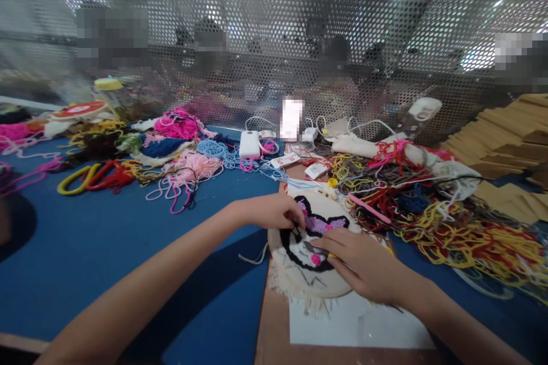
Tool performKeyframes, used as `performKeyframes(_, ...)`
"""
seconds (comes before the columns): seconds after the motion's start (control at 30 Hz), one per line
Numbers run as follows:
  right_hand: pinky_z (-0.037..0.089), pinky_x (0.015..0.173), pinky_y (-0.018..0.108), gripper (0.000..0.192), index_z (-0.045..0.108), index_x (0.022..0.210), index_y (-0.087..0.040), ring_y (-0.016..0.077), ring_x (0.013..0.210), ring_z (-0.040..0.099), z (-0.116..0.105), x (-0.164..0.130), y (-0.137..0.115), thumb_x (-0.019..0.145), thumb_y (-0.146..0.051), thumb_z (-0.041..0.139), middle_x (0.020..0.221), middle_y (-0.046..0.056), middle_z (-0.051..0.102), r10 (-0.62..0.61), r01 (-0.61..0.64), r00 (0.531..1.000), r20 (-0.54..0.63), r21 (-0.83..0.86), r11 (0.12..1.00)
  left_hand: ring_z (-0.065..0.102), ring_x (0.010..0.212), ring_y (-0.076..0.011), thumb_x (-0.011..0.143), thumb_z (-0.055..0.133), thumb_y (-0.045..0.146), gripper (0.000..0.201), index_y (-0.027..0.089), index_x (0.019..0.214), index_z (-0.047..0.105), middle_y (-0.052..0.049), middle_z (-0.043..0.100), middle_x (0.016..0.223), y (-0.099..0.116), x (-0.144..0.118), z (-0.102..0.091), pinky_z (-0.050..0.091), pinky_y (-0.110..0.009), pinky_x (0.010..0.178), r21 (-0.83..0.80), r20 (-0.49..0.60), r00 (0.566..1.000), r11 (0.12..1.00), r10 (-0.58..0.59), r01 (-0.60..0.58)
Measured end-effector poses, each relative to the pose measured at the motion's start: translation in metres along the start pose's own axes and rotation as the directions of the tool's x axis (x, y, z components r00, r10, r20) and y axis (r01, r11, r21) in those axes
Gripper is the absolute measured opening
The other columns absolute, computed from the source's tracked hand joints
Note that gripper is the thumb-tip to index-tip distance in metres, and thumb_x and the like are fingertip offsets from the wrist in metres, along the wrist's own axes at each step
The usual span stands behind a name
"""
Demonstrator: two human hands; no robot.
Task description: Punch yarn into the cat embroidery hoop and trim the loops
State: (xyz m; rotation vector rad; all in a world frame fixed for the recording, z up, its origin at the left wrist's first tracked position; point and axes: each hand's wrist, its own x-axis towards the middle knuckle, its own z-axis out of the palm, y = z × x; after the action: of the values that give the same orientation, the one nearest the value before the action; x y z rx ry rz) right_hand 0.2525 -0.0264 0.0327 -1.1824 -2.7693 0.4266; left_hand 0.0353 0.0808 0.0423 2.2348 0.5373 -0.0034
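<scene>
On the embroidery hoop point(299, 274), both hands: left point(274, 211) pinching black yarn point(296, 232), right point(363, 262) gripping a tool point(314, 249); labels unreadable.

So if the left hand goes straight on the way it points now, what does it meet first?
Probably the right hand. The left hand points right across the embroidery hoop, fingertips on the black yarn, and the right one sits just beyond; depth is unclear.

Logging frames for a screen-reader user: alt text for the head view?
Two bare hands work on an embroidery hoop with a black, purple and pink tufted design: left hand at its top edge, right hand holding a small tool over it. Tangled yarn covers the blue table.
</scene>
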Motion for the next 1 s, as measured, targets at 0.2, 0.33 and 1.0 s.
performKeyframes(0.2,0.041,0.073,0.029,0.035,0.049,0.118,-0.020,0.0184,0.092,0.051,0.001,0.000,0.000,0.085,-0.015,0.039,0.101,0.007,0.056,-0.002,0.002,1.000,0.001,0.000,1.000,0.058,0.070,-0.0111,0.073,0.055,0.011,0.021,0.017,0.085,0.071,-0.004,0.067,0.082,-0.002,-0.001,-0.001,0.041,-0.019,0.064,0.042,0.022,1.000,0.999,-0.011,0.010)
performKeyframes(0.33,0.041,0.071,0.030,0.035,0.049,0.119,-0.020,0.0191,0.089,0.051,0.000,0.000,0.000,0.085,-0.017,0.040,0.099,0.008,0.057,-0.011,0.011,1.000,0.000,-0.043,0.999,0.053,0.057,-0.0087,0.077,0.055,0.022,0.016,0.015,0.080,0.069,-0.002,0.065,0.070,-0.002,-0.001,-0.003,0.037,-0.018,0.054,0.032,-0.034,0.998,0.998,-0.052,0.053)
performKeyframes(1.0,0.045,0.073,0.034,0.031,0.051,0.115,-0.014,0.0226,0.094,0.048,0.018,0.009,-0.009,0.086,-0.015,0.040,0.100,0.010,0.055,-0.026,0.010,0.997,-0.067,-0.226,0.974,0.056,0.065,-0.0096,0.072,0.052,0.008,0.016,0.013,0.079,0.065,-0.002,0.065,0.074,0.003,0.009,0.009,0.041,-0.019,0.060,0.032,-0.135,0.991,0.999,0.002,0.002)
